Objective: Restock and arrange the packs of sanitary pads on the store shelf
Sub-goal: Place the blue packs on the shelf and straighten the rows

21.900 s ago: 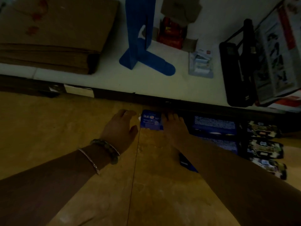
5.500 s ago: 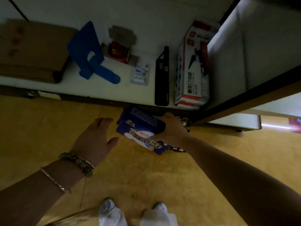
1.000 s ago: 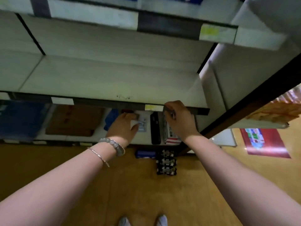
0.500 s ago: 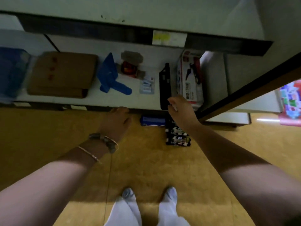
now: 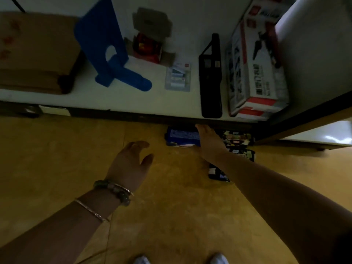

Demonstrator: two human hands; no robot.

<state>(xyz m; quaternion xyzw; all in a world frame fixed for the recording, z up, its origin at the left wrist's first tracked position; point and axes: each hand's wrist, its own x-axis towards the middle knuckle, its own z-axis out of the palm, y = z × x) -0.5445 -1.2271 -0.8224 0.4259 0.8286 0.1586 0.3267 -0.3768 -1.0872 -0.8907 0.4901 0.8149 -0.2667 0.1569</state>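
Observation:
A dark blue pack of pads (image 5: 181, 137) lies on the yellow floor just under the front edge of the bottom shelf (image 5: 122, 103). My right hand (image 5: 210, 142) reaches down with straight fingers and rests on the pack's right end. More dark packs with bright print (image 5: 238, 141) are stacked on the floor to its right, partly hidden by my right forearm. My left hand (image 5: 131, 164) hovers above the floor to the left of the blue pack, fingers loosely spread, holding nothing.
On the bottom shelf stand flat brown cartons (image 5: 36, 52) at left, a blue bookend-like divider (image 5: 106, 54), a small red item in an open box (image 5: 147, 47), a blister pack (image 5: 178, 77), a black case (image 5: 210, 77) and a white-red box (image 5: 255, 63).
The view has dropped closer to the bottom shelf and floor. My right hand moved down from the shelf edge onto the blue pack; my left hand lowered beside it.

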